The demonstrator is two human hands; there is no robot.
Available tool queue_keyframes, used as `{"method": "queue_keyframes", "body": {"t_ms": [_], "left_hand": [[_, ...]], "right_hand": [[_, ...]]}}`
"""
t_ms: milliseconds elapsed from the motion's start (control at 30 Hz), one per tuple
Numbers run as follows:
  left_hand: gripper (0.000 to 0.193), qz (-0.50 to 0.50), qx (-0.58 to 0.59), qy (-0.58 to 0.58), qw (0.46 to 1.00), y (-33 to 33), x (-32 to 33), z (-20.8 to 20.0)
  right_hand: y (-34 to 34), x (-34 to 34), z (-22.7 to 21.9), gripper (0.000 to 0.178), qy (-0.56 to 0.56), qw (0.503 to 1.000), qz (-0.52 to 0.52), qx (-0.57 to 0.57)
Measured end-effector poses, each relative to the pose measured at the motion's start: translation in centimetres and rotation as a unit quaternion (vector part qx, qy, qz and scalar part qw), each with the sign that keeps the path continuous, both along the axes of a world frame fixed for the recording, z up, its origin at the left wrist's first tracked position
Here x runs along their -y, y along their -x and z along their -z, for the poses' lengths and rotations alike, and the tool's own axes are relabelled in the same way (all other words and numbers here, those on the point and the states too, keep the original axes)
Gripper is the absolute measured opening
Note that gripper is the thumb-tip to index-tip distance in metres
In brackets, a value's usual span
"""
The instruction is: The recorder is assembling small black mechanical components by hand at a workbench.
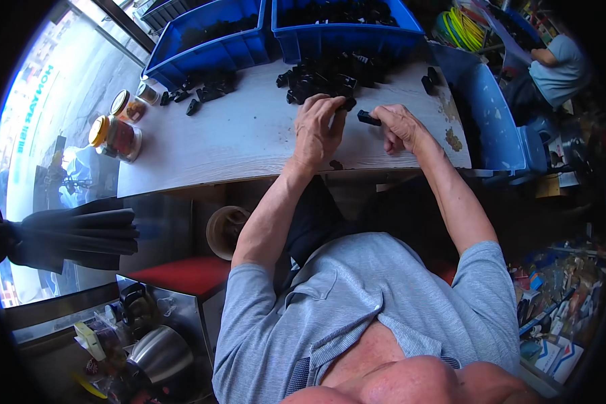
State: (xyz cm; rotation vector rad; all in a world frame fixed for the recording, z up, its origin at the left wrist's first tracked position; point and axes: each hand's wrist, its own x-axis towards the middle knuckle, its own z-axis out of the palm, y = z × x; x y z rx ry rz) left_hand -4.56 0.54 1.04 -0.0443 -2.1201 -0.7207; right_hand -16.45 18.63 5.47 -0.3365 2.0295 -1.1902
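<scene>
The left hand (318, 128) is partly closed, its fingers curled and its thumb apart, with a small black part (347, 104) at the fingertips. The right hand (397, 126), just beside it, is mostly closed, pinching a small dark block (367, 118) that points toward the left hand. Both hands are above the near half of a pale, worn table (215, 145).

Just beyond the left hand lies a loose pile of black parts (316, 79), heaped against the front of the right-hand blue bin (350, 39), which holds a deep layer of similar black pieces. Farther off, ahead and to the left of the hands, the left-hand blue bin (212, 59) is also filled with black pieces, and a smaller scatter of parts (212, 86) lies before it.

To the right of the right hand, past the table's edge, stands a larger blue tub (499, 124); its inside is too dark to make out.

Well left of the left hand stand a clear jar with a yellow lid (118, 138) and reddish contents, a smaller jar (133, 110) with orange-brown contents, and a small tin (147, 93). Below the table, nearer the body than the left hand, is a round tan bucket (213, 234); what it holds is unclear.
</scene>
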Motion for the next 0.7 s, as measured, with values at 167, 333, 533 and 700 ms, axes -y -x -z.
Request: {"method": "queue_keyframes", "body": {"t_ms": [167, 333, 533, 700], "left_hand": [[0.030, 0.088, 0.092, -0.015, 0.992, -0.3, -1.3, 0.6], [0.033, 0.089, 0.092, -0.019, 0.992, 0.1, -1.4, 0.2], [0.036, 0.054, 0.120, 0.024, 0.991, -0.1, -1.6, 1.0], [0.038, 0.034, 0.148, 0.056, 0.987, -0.2, -1.6, 1.6]], "right_hand": [[-0.4, 0.3, -0.5, 0.046, -0.021, 0.999, -0.042, 0.013], [0.4, 1.1, 0.1, 0.050, -0.047, 0.997, -0.060, -0.014], [-0.9, 1.6, 0.5, 0.044, -0.062, 0.998, 0.020, -0.019], [-1.5, 0.8, 1.1, 0.045, 0.013, 0.998, 0.055, -0.020]]}}
